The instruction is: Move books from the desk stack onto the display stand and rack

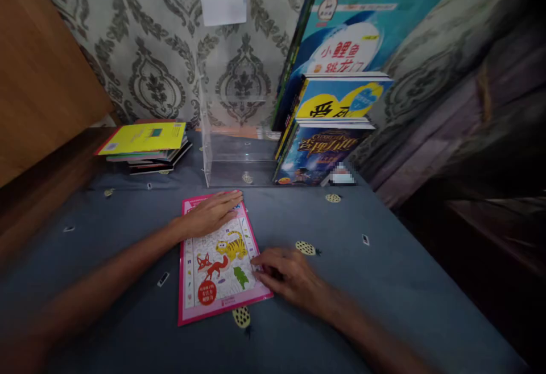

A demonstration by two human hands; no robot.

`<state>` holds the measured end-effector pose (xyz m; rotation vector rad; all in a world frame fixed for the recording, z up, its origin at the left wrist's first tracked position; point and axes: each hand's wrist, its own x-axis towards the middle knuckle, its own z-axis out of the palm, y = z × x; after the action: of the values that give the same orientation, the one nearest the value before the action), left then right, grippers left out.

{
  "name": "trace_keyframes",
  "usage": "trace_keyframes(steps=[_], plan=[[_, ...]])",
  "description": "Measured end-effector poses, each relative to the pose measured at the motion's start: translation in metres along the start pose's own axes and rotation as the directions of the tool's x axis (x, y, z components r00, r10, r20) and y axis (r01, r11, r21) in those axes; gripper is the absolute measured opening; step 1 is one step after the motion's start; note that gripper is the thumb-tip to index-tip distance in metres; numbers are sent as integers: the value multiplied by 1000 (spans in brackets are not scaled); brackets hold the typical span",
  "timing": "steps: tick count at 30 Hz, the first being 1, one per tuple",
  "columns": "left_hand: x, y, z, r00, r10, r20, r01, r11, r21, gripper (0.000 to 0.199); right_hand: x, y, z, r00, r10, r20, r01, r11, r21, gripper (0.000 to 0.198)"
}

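Observation:
A pink-bordered children's activity book lies flat before me, its cover showing a yellow striped cat, a red fox and a green animal. Across the upper part of the cover my left hand rests flat, fingers stretched out to the right, hiding most of the title. My right hand is at the book's right edge, with curled fingers and thumb closed on that edge; the underside of the grip is hidden.
Behind the book stands a clear acrylic rack, with several upright books in its right side. To the left is a stack of books with a yellow one on top. A blue patterned cloth covers the table. A wooden panel rises at far left.

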<state>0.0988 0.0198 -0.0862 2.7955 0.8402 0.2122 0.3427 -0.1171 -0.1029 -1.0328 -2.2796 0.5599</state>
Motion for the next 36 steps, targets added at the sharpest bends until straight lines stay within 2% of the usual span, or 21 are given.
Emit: trace_keyframes(steps=[3,6,9,13,15,18,20,22,23,25,26,28,30,33,36], plan=[[-1,-1,3,1000,23,-15,-23,999,34,51,0,-2,1,1000,24,19,-24,1000,0,21],[-5,12,6,998,63,8,-63,997,49,51,1,-6,-1,998,57,3,-57,997,58,22],[-19,44,8,987,132,88,-134,991,11,59,3,-9,-4,981,180,-78,-167,974,153,24],[-53,100,10,958,242,152,-228,968,-100,71,4,-9,-6,906,375,-199,-318,910,266,30],[-68,122,9,949,278,147,-253,952,-170,71,4,-8,-7,899,374,-225,-313,912,265,31],[-81,138,4,952,282,116,-243,932,-270,61,9,-10,-6,946,220,-240,-190,971,143,27],[-83,136,0,975,219,40,-196,930,-311,46,17,-12,-3,979,60,-195,-47,996,70,28],[-83,127,-3,991,68,-113,-98,953,-288,37,29,-13,4,992,-77,-99,80,996,33,33],[-83,119,-3,978,-35,-204,-17,969,-247,36,37,-14,8,992,-122,-38,123,992,17,37],[-83,100,0,908,-219,-357,183,974,-132,37,55,-12,18,984,-159,83,162,986,-33,46],[-84,89,3,875,-284,-392,280,958,-69,37,65,-10,22,978,-155,137,165,984,-68,49],[-86,70,11,851,-365,-378,404,914,28,47,84,-3,27,967,-121,226,157,976,-153,55],[-88,56,19,858,-415,-304,458,885,85,56,99,6,27,965,-46,257,112,963,-247,59],[-89,50,26,856,-470,-215,502,855,127,60,109,16,19,972,145,185,-66,925,-374,62],[-88,52,26,849,-493,-189,521,840,149,60,101,14,12,946,310,100,-239,869,-433,63]])
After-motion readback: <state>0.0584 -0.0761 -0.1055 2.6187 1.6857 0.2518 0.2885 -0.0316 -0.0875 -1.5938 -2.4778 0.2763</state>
